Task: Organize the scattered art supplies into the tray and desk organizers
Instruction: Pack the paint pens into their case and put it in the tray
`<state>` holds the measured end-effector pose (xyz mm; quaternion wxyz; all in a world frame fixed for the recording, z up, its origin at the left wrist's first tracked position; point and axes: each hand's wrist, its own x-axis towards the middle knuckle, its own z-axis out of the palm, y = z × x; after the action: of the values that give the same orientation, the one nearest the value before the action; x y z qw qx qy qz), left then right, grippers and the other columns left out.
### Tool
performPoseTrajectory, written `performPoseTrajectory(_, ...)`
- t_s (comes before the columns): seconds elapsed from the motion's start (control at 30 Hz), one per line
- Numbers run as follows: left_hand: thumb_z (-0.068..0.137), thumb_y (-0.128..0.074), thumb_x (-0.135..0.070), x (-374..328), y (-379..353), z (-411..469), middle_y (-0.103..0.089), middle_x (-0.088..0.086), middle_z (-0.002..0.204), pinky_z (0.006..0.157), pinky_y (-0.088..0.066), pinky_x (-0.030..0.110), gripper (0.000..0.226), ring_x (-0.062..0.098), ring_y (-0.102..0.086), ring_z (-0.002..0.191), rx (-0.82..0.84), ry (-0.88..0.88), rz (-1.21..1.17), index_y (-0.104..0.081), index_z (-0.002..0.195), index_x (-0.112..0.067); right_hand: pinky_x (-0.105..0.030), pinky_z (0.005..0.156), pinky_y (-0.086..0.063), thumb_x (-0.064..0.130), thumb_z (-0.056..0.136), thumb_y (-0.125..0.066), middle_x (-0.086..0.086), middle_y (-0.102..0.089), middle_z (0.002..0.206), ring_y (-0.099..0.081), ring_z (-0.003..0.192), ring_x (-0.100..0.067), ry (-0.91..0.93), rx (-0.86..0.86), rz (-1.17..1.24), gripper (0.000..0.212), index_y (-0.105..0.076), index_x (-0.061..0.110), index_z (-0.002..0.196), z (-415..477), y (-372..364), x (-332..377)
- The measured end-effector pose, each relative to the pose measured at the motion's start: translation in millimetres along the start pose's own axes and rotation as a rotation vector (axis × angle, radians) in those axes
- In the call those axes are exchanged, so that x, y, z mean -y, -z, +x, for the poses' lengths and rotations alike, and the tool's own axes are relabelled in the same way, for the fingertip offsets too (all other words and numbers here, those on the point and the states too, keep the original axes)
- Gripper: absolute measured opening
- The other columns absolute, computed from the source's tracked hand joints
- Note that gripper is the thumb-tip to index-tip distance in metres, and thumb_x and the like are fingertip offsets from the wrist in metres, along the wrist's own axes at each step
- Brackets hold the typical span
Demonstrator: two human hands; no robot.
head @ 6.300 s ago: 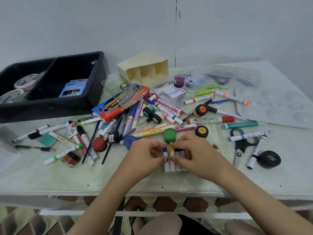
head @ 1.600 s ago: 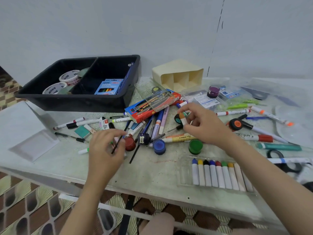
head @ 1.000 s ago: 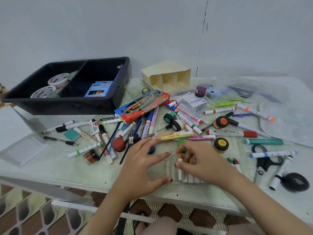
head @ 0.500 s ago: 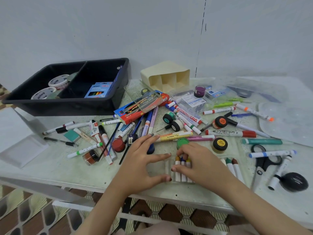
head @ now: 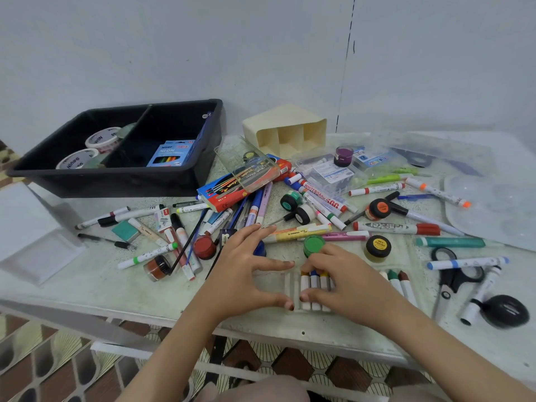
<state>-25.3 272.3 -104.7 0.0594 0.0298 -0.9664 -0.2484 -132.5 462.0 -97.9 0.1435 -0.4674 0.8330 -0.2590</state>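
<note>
Seating of the crayons (head: 314,288) in the clear holder (head: 290,284) is the step in hand. The holder lies near the front edge of the desk (head: 116,291), about midway along it, and its leftmost slots are bare.

Hand positions:
- Left hand (head: 240,274): spread wide with straight fingers, gripping nothing. Thumb tip and forefinger tip touch the left end of the holder and brace it.
- Right hand (head: 348,280): curled over the row of crayons, thumb at the near ends and fingertips at the coloured tips, holding them as a group.

Recommended practice:
1. Use the left-hand brace so the holder cannot slide toward the front edge.
2. Press each crayon into its own groove, coloured tips toward the back edge.
3. Fill the bare left slots before lifting the holder.
4. Check the three crayons (head: 400,285) showing beyond the right wrist. Whether they sit in the same holder cannot be told.

Caution: the holder looks thin and probably flexes, so support it from both ends. The green paint pot (head: 314,244) stands just behind the right fingertips and could be knocked.

Most of the task remains. The black tray (head: 116,175) sits at the rear left corner, and the cream organizer (head: 284,123) lies on its side by the back edge.
</note>
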Motion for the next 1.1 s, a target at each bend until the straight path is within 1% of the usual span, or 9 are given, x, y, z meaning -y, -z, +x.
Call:
performPoseTrajectory(0.1, 0.052, -0.059, -0.084, 1, -1, -1, -0.01, -0.037, 0.143, 0.109, -0.009, 0.028, 0.051, -0.007, -0.001, 0.137, 0.001, 0.006, -0.013, -0.054, 0.1, -0.067, -0.031, 0.079, -0.046, 0.049, 0.078, -0.066, 0.013, -0.047, 0.102, -0.05, 0.09, -0.004, 0.005, -0.01, 0.002, 0.035, -0.061, 0.031, 0.108, -3, -2, -1)
performPoseTrajectory(0.23, 0.052, -0.059, -0.085, 2, -2, -1, -0.013, -0.037, 0.143, 0.111, -0.012, 0.031, 0.048, -0.005, -0.003, 0.138, 0.002, 0.018, -0.027, -0.051, 0.097, -0.071, -0.021, 0.073, -0.041, 0.05, 0.075, -0.069, 0.021, -0.041, 0.094, -0.045, 0.081, 0.006, 0.0, -0.004, 0.047, 0.045, -0.062, 0.034, 0.117, -4, 0, -5)
performPoseTrajectory(0.4, 0.052, -0.061, -0.083, 0, -2, 1, -0.028, -0.025, 0.147, 0.111, -0.012, 0.029, 0.053, -0.002, -0.009, 0.14, -0.007, 0.013, -0.046, -0.056, 0.101, -0.064, -0.021, 0.07, -0.037, 0.054, 0.078, -0.064, 0.019, -0.039, 0.097, -0.044, 0.086, -0.001, 0.003, -0.052, -0.038, 0.051, -0.058, 0.035, 0.125, -10, -4, -3)
performPoseTrajectory(0.57, 0.059, -0.072, -0.069, -3, -1, 2, -0.034, -0.025, 0.144, 0.11, -0.012, 0.024, 0.05, -0.006, -0.014, 0.137, -0.007, 0.009, -0.098, -0.064, 0.105, -0.051, -0.025, 0.082, -0.037, 0.05, 0.082, -0.062, 0.007, -0.052, 0.107, -0.047, 0.098, -0.012, 0.09, -0.081, -0.142, 0.046, -0.061, 0.029, 0.123, -18, -2, -2)
performPoseTrajectory(0.67, 0.063, -0.067, -0.066, -6, -3, 3, -0.045, -0.024, 0.135, 0.11, -0.017, 0.026, 0.046, -0.003, -0.025, 0.134, -0.059, -0.016, -0.094, -0.068, 0.103, -0.044, -0.03, 0.089, -0.036, 0.048, 0.08, -0.065, 0.005, -0.056, 0.115, -0.05, 0.106, -0.015, 0.109, -0.098, -0.183, 0.044, -0.063, 0.029, 0.12, -25, 3, -7)
performPoseTrajectory(0.77, 0.068, -0.066, -0.06, -8, -6, 5, -0.06, -0.022, 0.116, 0.108, -0.029, 0.032, 0.038, 0.0, -0.043, 0.123, -0.114, -0.035, -0.093, -0.07, 0.1, -0.038, -0.025, 0.096, -0.029, 0.051, 0.083, -0.061, 0.011, -0.053, 0.124, -0.045, 0.116, -0.009, 0.096, -0.057, -0.195, 0.046, -0.059, 0.032, 0.125, -31, 7, -13)
performPoseTrajectory(0.83, 0.073, -0.064, -0.057, -9, -7, 7, -0.062, -0.02, 0.111, 0.103, -0.035, 0.033, 0.038, 0.0, -0.048, 0.115, -0.148, -0.043, -0.069, -0.07, 0.102, -0.034, -0.02, 0.097, -0.025, 0.05, 0.085, -0.058, 0.015, -0.051, 0.128, -0.042, 0.118, -0.003, 0.105, -0.042, -0.177, 0.045, -0.057, 0.033, 0.127, -34, 9, -17)
performPoseTrajectory(1.0, 0.082, -0.055, -0.053, -18, -11, 15, -0.05, -0.01, 0.136, 0.108, -0.025, 0.03, 0.054, 0.004, -0.037, 0.126, -0.135, -0.071, 0.075, -0.058, 0.129, -0.027, -0.024, 0.097, -0.034, 0.043, 0.088, -0.056, 0.011, -0.058, 0.122, -0.05, 0.115, -0.007, 0.104, -0.2, -0.16, 0.035, -0.062, 0.029, 0.12, -34, 21, -19)
performPoseTrajectory(1.1, 0.085, -0.044, -0.057, -21, -15, 19, -0.038, -0.011, 0.146, 0.114, -0.012, 0.028, 0.062, 0.006, -0.03, 0.136, -0.069, -0.061, 0.166, -0.048, 0.138, -0.026, -0.032, 0.11, -0.021, 0.052, 0.091, -0.048, 0.008, -0.048, 0.14, -0.041, 0.131, -0.013, 0.046, -0.222, -0.28, 0.049, -0.051, 0.028, 0.133, -32, 31, -26)
